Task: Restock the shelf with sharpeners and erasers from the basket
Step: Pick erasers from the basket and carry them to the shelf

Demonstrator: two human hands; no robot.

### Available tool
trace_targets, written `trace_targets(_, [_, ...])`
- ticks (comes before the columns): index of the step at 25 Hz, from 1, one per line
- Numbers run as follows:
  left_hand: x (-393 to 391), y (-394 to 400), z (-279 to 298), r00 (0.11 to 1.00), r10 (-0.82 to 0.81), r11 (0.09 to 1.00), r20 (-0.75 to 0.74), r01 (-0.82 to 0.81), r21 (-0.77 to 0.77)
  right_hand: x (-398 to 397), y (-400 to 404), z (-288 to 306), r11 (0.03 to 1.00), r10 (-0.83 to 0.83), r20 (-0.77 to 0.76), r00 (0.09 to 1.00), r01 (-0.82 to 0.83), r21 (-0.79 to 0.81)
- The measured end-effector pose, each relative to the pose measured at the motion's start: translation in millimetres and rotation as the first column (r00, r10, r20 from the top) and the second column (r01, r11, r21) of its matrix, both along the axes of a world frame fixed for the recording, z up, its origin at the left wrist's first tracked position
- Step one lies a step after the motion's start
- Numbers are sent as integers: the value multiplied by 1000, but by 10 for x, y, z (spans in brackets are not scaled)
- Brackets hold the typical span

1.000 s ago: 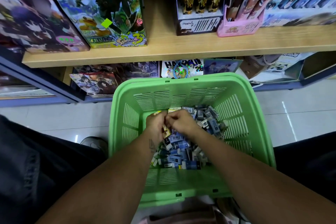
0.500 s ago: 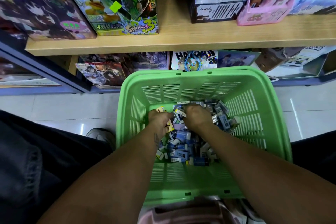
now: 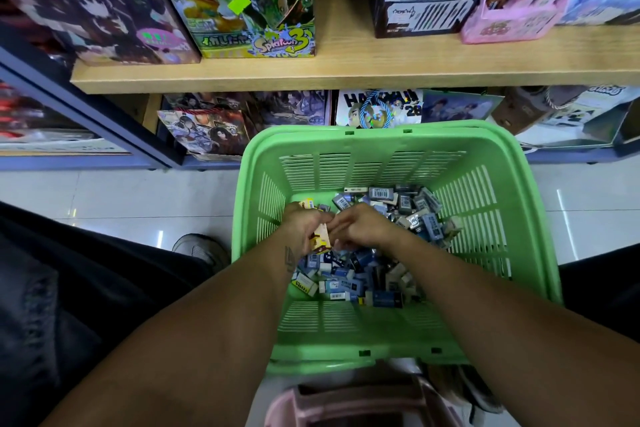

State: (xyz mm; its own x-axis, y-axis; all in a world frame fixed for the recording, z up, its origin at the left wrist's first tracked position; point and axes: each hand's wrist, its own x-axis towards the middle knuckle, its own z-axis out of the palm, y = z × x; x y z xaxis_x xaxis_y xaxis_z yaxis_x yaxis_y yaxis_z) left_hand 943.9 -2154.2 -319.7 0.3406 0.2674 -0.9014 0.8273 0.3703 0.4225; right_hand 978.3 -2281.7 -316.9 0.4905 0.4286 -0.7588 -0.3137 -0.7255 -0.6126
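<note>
A bright green slotted plastic basket [image 3: 491, 218] holds blue, grey and white boxed erasers [image 3: 363, 274]. One small pack [image 3: 321, 239] is yellow; the wooden shelf [image 3: 346, 69] is pale tan.

The floor [image 3: 114, 198] is made of shiny white tiles, and small spots of light shine on it. A long wooden shelf [image 3: 346, 69] runs across the top, with colourful boxes [image 3: 242, 0] standing on it. Under it sit more picture books [image 3: 207, 132]. A dark blue frame [image 3: 86, 104] slants down on the left.
</note>
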Motion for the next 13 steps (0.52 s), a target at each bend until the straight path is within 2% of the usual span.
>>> trace_targets(2, [-27,-61,-23,967,-249,939,-53,254,233,105,-91,93,973,186,170,968,-157,-170])
trace_targets(3, [-37,-79,-20,929,-362,879,-77,368,304,172,-136,172,910,347,270,898,-252,-330])
trace_targets(5, [-46,-97,-2,876,-470,821,-111,479,309,268,-278,313,719,594,320,738,-309,-623])
trace_targets(6, [-55,-109,15,861,-493,810,-129,508,295,291,-362,364,633,654,268,707,-318,-706])
trace_targets(8, [-69,-140,65,830,-531,783,-172,558,275,260,-486,421,507,707,76,703,-430,-747])
trace_targets(10, [-100,-173,107,788,-588,755,-181,615,227,121,-498,422,461,722,-86,686,-570,-680])
trace_targets(13, [-148,-232,142,679,-705,659,-203,734,166,-117,-309,448,578,616,-107,780,-540,-612])
